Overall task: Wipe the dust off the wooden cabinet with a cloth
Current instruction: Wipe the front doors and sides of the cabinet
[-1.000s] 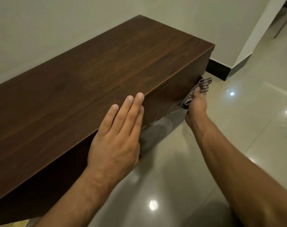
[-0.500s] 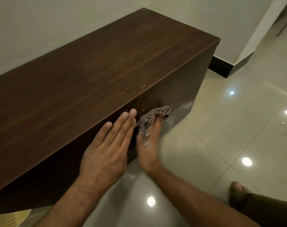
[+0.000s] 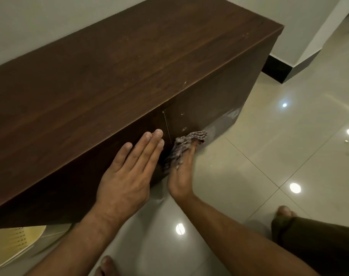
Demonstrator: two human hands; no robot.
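Head view, from left to right: the left hand (image 3: pixel 127 176) lies flat, fingers straight and together, on the front face of the wooden cabinet (image 3: pixel 113 76), and just beside it the right hand (image 3: pixel 182 172) presses the checked cloth (image 3: pixel 186 143) under extended fingers against that same face, low near the tiled floor (image 3: pixel 269 176).

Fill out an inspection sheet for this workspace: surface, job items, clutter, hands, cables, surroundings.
Surface: wooden cabinet, dark top with faint pale specks; front panel smudged near its lower right corner.
Job items: checked cloth pressed against the cabinet front.
Clutter: yellow perforated object at the lower left, partly hidden.
Hands: left hand flat on the cabinet front, empty; right hand pressing the cloth to the panel.
Cables: nothing seen.
Surroundings: glossy tiled floor with light reflections, plain wall, dark skirting.
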